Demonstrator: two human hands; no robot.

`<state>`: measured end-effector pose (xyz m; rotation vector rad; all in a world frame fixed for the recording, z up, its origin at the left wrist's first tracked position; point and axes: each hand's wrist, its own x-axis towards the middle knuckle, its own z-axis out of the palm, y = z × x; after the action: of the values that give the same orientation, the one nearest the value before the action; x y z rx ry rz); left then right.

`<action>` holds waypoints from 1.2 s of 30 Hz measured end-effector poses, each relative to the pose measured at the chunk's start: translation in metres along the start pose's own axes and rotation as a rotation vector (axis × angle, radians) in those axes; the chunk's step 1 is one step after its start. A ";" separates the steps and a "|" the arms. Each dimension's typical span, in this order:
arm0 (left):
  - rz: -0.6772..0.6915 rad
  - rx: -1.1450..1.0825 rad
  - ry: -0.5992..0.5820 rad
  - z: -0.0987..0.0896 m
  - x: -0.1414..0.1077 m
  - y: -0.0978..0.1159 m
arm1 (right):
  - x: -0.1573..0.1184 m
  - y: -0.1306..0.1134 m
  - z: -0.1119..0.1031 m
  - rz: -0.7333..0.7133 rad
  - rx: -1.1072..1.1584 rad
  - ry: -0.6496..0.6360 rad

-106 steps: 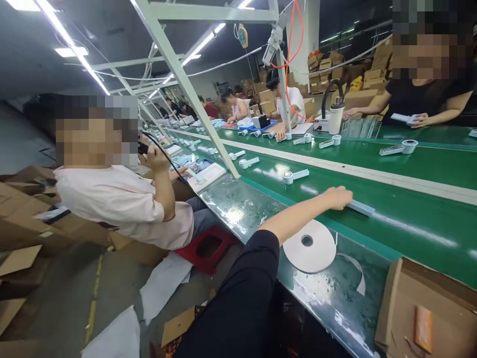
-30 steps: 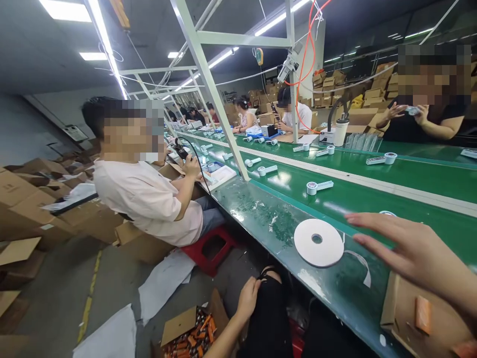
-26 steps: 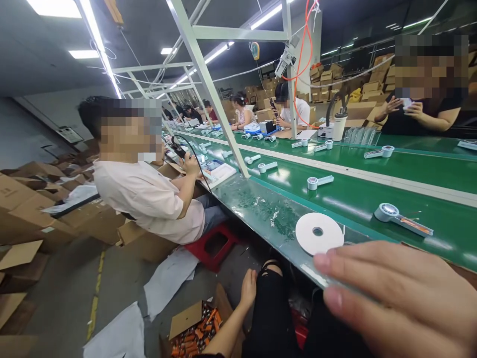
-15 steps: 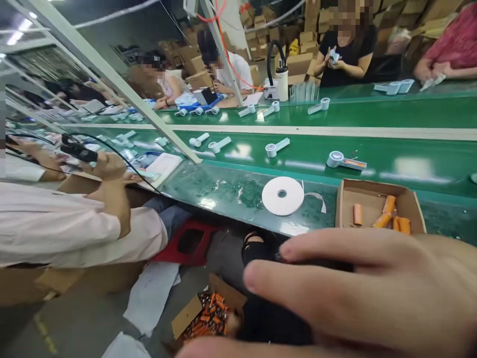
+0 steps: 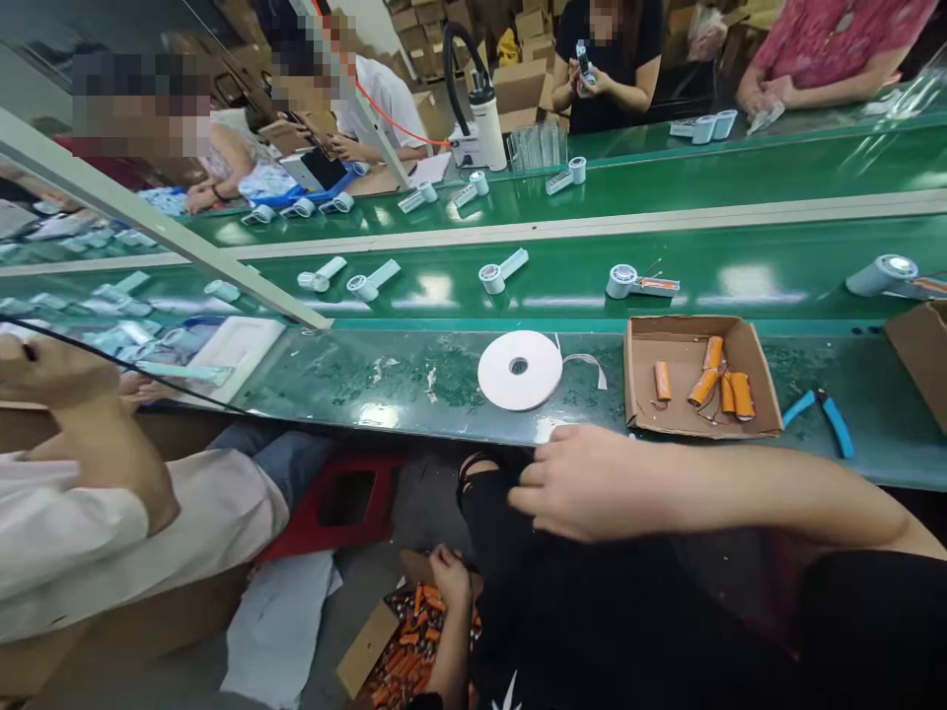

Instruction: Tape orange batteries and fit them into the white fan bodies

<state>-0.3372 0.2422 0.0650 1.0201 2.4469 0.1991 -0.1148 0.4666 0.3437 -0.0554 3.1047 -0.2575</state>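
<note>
My left hand [image 5: 450, 580] reaches low, over an open cardboard box [image 5: 367, 651] full of orange-wrapped battery packs [image 5: 405, 659]. Its fingers are curled together; whatever they hold, if anything, is too small to make out. My right hand [image 5: 573, 483] hangs above my lap at the bench's front edge, back upward, fingers loosely bent and slightly apart. Nothing shows in it. Nearest to it on the bench are a white roll of tape [image 5: 497, 380], its loose end trailing right, and a shallow cardboard tray [image 5: 670, 414] with several orange battery packs [image 5: 708, 383].
Blue cutters [image 5: 839, 424] lie right of the tray, before another carton [image 5: 921, 345]. Light-blue handheld fan-shaped parts [image 5: 492, 279] lie along the green conveyor [image 5: 429, 296]. A co-worker's arm [image 5: 122, 444] is at left, by a red stool [image 5: 370, 503]. A slanted post [image 5: 184, 237] crosses the left.
My right hand, spread large before the camera earlier, has drawn back to above my lap. The view has shifted right, bringing the cutters in. My left hand now shows clearly at the box.
</note>
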 end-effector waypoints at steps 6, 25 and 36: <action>0.280 -0.203 0.365 -0.032 0.060 0.041 | -0.007 0.109 0.048 0.683 -0.194 -0.111; 0.845 0.257 0.141 -0.110 0.135 0.211 | -0.040 0.107 0.062 0.864 0.075 0.148; 1.040 -0.083 0.591 -0.077 0.046 0.145 | -0.080 0.024 0.094 0.522 0.643 0.220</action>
<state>-0.3110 0.3814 0.1597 2.3561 2.0403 1.0405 -0.0332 0.4780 0.2493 0.8175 2.9120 -1.2633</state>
